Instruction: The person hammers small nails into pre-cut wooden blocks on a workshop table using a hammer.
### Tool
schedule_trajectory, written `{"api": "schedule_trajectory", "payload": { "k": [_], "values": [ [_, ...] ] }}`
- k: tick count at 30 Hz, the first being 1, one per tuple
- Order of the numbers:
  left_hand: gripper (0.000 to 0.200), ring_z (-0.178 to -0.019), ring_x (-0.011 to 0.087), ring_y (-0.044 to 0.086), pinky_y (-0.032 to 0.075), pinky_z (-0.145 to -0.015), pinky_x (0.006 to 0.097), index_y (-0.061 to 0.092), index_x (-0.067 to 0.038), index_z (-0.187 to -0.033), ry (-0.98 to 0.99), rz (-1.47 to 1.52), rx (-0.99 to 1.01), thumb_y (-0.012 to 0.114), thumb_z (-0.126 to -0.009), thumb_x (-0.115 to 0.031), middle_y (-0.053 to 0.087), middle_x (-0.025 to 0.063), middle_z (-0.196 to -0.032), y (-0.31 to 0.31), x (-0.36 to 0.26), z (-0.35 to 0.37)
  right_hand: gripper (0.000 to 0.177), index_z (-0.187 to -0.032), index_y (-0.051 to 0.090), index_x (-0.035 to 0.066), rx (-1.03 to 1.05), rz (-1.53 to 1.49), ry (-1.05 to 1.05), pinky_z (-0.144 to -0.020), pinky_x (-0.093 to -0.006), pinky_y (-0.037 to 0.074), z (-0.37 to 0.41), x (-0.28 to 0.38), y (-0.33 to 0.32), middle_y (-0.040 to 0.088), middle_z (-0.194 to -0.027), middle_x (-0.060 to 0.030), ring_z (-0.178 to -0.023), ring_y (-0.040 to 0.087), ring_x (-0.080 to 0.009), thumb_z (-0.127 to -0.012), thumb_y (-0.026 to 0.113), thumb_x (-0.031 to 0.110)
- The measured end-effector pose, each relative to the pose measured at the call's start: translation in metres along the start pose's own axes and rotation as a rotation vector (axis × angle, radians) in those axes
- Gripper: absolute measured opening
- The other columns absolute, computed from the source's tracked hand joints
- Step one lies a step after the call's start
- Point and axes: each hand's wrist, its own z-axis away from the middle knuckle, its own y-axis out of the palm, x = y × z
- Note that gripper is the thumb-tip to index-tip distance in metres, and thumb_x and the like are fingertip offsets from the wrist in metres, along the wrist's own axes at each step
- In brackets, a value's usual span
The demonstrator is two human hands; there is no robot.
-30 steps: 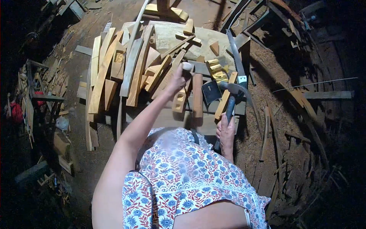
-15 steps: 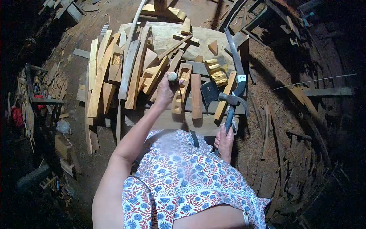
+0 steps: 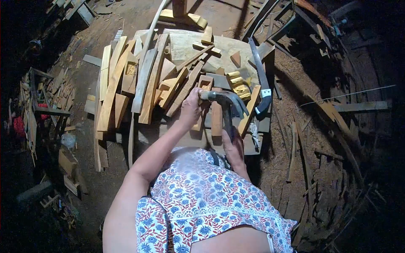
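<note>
My left hand (image 3: 192, 110) is wrapped round an upright tool handle (image 3: 201, 94) with a pale, round end; its lower end is hidden. Against the top of this handle lies the striking face of a claw hammer (image 3: 227, 99). My right hand (image 3: 234, 149) grips the hammer's dark handle from below. Under the hands is a wooden piece with cut slots (image 3: 205, 82), partly covered by my left hand and the hammer. A reddish-brown block (image 3: 216, 122) lies just right of it.
Several wooden strips (image 3: 113, 90) lie on the left of the bench. A handsaw (image 3: 260, 71) rests at its right edge, near a yellow ridged piece (image 3: 239, 86). A pale slab (image 3: 181, 42) lies behind. Wood scraps (image 3: 295, 147) litter the ground at right.
The hammer has moved left with my right hand, from beside the saw handle to the top of the tool handle. My left hand has shifted slightly right and down, keeping its grip.
</note>
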Motion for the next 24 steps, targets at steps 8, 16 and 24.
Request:
{"api": "schedule_trajectory", "payload": {
  "k": [8, 16, 24],
  "values": [
    [0.039, -0.079, 0.0339, 0.055, 0.045, -0.066, 0.0393, 0.045, -0.004, -0.100, -0.028, -0.062, -0.012, 0.066, -0.074, -0.025, 0.055, 0.0161, -0.087, 0.002, -0.001, 0.005, 0.025, -0.101, 0.048, 0.004, -0.058, 0.121, -0.143, -0.051, -0.0267, 0.038, -0.008, -0.001, -0.006, 0.047, -0.065, -0.0014, -0.056, 0.045, -0.0150, -0.086, 0.052, 0.024],
    [0.030, -0.078, 0.0280, 0.056, 0.044, -0.065, 0.0356, 0.045, -0.006, -0.100, -0.042, -0.012, 0.005, 0.063, -0.076, -0.008, 0.055, 0.0129, -0.083, -0.001, 0.003, 0.006, 0.041, -0.096, 0.048, 0.001, 0.017, 0.135, -0.065, -0.064, -0.0324, 0.042, -0.004, 0.005, -0.003, 0.050, -0.075, -0.0107, -0.070, 0.052, -0.0211, -0.084, 0.050, 0.040],
    [0.030, -0.081, 0.0281, 0.053, 0.043, -0.072, 0.0344, 0.044, -0.001, -0.095, -0.035, 0.177, -0.034, 0.065, -0.074, -0.011, 0.051, 0.0130, -0.088, -0.011, 0.016, 0.009, 0.038, -0.108, 0.050, 0.003, 0.032, -0.022, 0.112, -0.071, -0.0273, 0.040, 0.018, -0.008, -0.008, 0.054, -0.086, -0.0070, -0.078, 0.049, -0.0160, -0.083, 0.054, 0.032]
  ]
}}
